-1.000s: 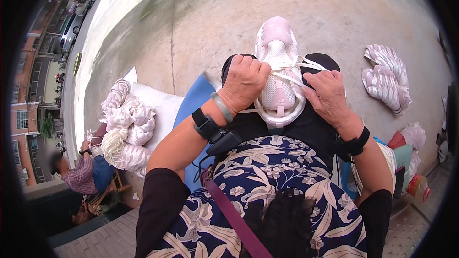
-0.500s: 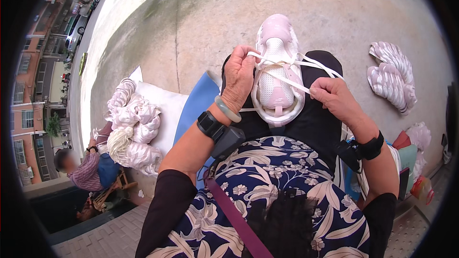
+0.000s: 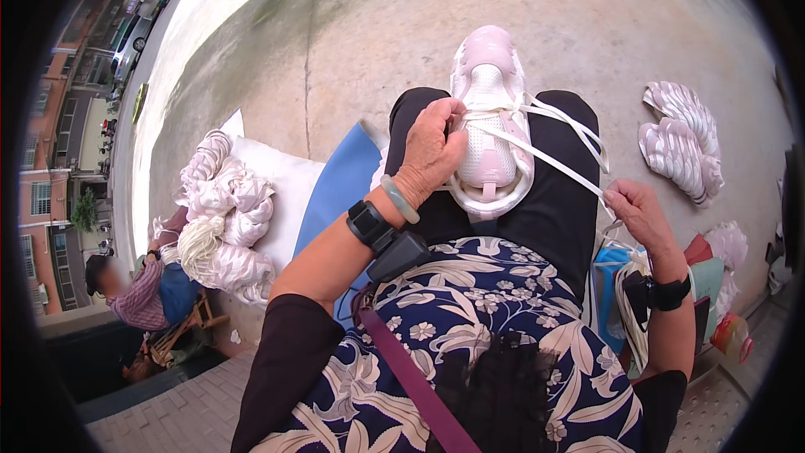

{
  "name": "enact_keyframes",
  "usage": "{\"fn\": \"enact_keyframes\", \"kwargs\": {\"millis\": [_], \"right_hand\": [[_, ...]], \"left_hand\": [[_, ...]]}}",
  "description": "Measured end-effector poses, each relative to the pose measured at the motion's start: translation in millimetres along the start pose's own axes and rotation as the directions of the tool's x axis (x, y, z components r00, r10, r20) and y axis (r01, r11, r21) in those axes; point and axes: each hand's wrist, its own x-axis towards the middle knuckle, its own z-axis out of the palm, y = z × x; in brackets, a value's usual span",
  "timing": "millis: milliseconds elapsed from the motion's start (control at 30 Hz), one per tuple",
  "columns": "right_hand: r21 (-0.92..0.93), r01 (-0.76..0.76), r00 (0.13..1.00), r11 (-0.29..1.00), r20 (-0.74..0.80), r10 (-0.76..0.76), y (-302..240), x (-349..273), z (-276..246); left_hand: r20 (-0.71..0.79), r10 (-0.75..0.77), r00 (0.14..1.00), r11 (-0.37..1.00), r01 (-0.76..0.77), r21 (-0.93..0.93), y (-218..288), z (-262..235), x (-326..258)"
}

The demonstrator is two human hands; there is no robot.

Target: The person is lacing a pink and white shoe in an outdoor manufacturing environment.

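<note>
A pale pink and white sneaker (image 3: 489,155) rests on my lap with its toe pointing away from me. White laces run across its tongue, and loose lengths trail over its right side. My left hand (image 3: 432,147) is closed on the left edge of the sneaker beside the eyelets; the exact hold of its fingertips is partly hidden. Off to the right of my knee, my right hand (image 3: 639,211) pinches a white shoelace (image 3: 563,171), which is drawn straight from the sneaker to my fingers.
Bundled pink and white shoe uppers (image 3: 226,218) are heaped at my left near a blue sheet (image 3: 340,180). More uppers (image 3: 683,143) lie on the concrete at right. Hanging laces (image 3: 635,310) and bags are beside my right forearm. Another person (image 3: 147,289) sits at far left.
My right hand has moved right and toward me, drawing the lace out longer. My left hand has shifted slightly right onto the sneaker's edge, and the lace it was pinching no longer stretches from its fingers.
</note>
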Motion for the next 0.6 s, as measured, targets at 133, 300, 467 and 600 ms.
{"fn": "enact_keyframes", "kwargs": {"millis": [133, 300, 467, 600], "right_hand": [[-0.261, 0.290, 0.915, 0.921, -0.208, -0.347, -50.4, 26.8, 30.8], [-0.438, 0.454, 0.772, 0.776, -0.242, -0.588, -86.8, 63.1, 79.5], [-0.639, 0.397, 0.785, 0.659, -0.136, -0.605, -93.2, 77.2, 103.0], [-0.644, 0.386, 0.788, 0.661, -0.141, -0.599, -82.8, 81.9, 104.1]], "left_hand": [[0.007, 0.216, 0.976, 0.962, -0.214, 0.168, 13.8, -7.4, 7.3], [0.052, 0.363, 0.931, 0.895, -0.363, 0.259, 27.2, 8.5, 19.1], [0.045, 0.389, 0.920, 0.854, -0.378, 0.357, 21.7, 19.1, 22.1], [0.061, 0.340, 0.938, 0.870, -0.339, 0.359, 21.1, 21.1, 22.1]]}}
